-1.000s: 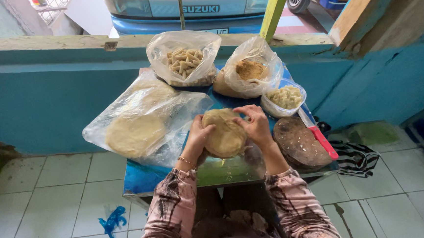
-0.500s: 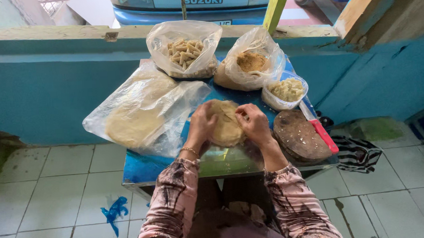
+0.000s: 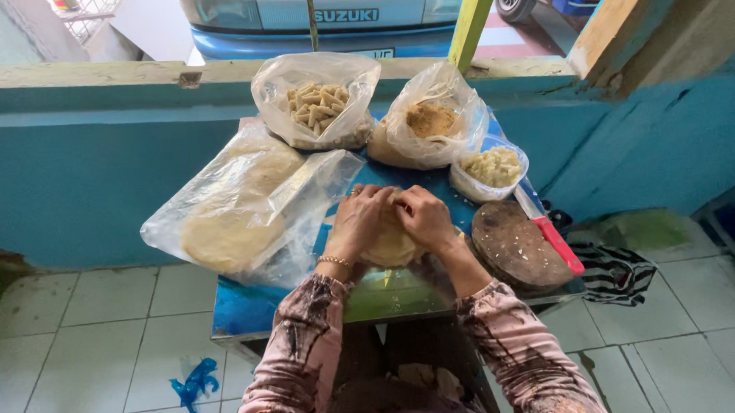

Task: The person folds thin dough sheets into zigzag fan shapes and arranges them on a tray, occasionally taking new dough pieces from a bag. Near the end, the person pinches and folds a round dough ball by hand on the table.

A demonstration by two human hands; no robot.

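Head view, looking straight down at a small blue tabletop [image 3: 246, 312] set against a teal wall.

At centre, left hand [image 3: 360, 224] and right hand [image 3: 423, 218] pressed side by side, fingers curled down and closed over a pale, round, thin dough wrapper [image 3: 390, 249]. Wrapper bunched under both palms, only its lower edge showing, resting near the front middle of the tabletop on a green sheet [image 3: 385, 286]. Thin beaded bracelet [image 3: 334, 260] on the left wrist. Patterned pinkish-brown long sleeves [image 3: 308, 355] on both forearms.

Left of the hands, a large clear plastic bag [image 3: 240, 206] lying flat, holding a stack of the same pale round wrappers, just beside the left hand.

Behind the hands, at the far edge, a clear plastic bag of short beige cut sticks [image 3: 317, 106], mouth open. Right of it, a second clear plastic bag of brownish crumbly filling [image 3: 430, 124]. In front of that, a smaller clear bag of pale yellowish chopped filling [image 3: 493, 169], near the right hand.

Right of the hands, a round dark wooden chopping board [image 3: 515, 248], flecked with crumbs. Along its right rim, a knife with a red handle [image 3: 557, 244], blade pointing away toward the wall.

Below, pale floor tiles [image 3: 96, 351], a scrap of blue plastic [image 3: 193, 385] at lower left, a striped black-and-white cloth [image 3: 614, 268] at right. Beyond the wall, the front of a blue vehicle [image 3: 322, 14].
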